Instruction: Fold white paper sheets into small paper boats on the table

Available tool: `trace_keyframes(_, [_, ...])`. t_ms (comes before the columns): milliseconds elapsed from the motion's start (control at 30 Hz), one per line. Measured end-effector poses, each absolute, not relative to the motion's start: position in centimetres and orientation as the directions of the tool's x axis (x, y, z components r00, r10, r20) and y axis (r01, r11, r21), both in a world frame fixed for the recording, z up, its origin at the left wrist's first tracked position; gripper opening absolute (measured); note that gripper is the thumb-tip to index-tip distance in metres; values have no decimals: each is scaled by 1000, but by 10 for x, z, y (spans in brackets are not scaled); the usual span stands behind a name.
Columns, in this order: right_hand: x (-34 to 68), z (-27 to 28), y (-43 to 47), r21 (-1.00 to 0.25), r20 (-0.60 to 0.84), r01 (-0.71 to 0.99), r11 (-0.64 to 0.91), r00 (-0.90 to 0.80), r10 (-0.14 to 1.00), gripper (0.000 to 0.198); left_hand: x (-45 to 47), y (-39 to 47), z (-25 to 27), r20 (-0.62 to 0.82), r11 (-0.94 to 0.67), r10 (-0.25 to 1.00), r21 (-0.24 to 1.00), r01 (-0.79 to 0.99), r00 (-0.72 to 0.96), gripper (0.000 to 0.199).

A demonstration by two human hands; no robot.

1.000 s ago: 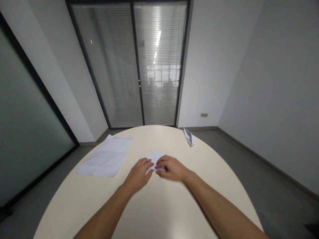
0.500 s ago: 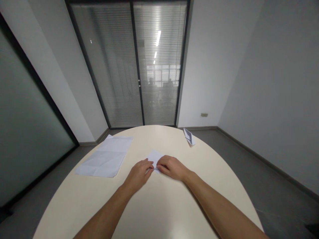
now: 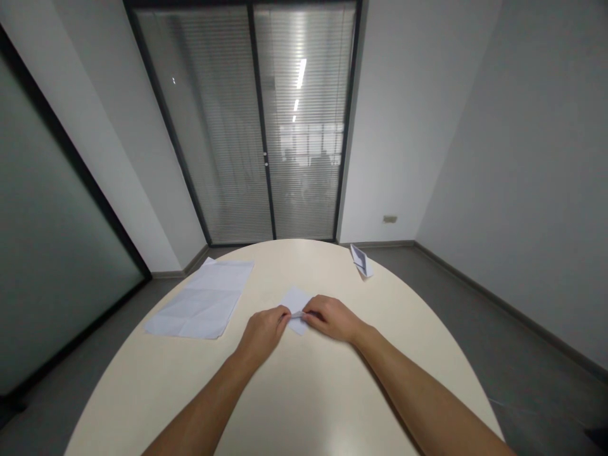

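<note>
A small piece of folded white paper [image 3: 295, 299] lies near the middle of the round table, with a raised fold running across it between my hands. My left hand [image 3: 266, 328] pinches the left end of that fold between thumb and fingers. At the right end, my right hand [image 3: 329, 318] is closed on the same fold, its fingertips partly hiding the paper. One part of the paper shows beyond the fold and a smaller tip shows on the near side.
Larger white paper sheets [image 3: 202, 301] with crease lines lie to the left on the cream table [image 3: 294, 392]. A folded paper piece [image 3: 361, 261] stands near the far right edge. Behind the table is a glass door [image 3: 304, 190] with blinds.
My left hand has closed into a tighter pinch and my hands have moved slightly apart. More of the fold and the near tip of the paper now show.
</note>
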State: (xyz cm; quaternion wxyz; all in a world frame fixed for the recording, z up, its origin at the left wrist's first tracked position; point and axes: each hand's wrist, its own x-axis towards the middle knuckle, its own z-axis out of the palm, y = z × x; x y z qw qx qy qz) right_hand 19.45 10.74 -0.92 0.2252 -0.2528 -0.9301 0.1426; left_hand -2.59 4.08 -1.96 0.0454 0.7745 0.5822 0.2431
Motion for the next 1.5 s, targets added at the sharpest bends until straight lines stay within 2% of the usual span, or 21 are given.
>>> trace_keyframes(333, [196,-13,111,-425,321,458,781,-730,603,31,-24,39,-16,327,-244,934,293,924,143,20])
trace_keyframes(567, [197,-17,113,-470,327,495,731,-672,665,30,-22,39,-17,334,-197,940,352,915,74,18])
trace_keyframes(1033, [195,-26,116,-583,368,433,688,-614,698,35,-23,40,-20,342,-145,940,398,906,0,19])
trace_keyframes(1167, [194,-25,115,-568,374,428,703,-627,683,34,-24,40,-20,349,-126,936,417,900,-30,18])
trace_keyframes(1367, [195,-27,117,-482,409,413,773,-674,615,43,-28,45,-27,368,-141,929,465,874,-46,18])
trace_keyframes(1500, [195,-28,117,-433,428,395,810,-701,570,45,-30,49,-33,419,-169,908,429,887,-29,17])
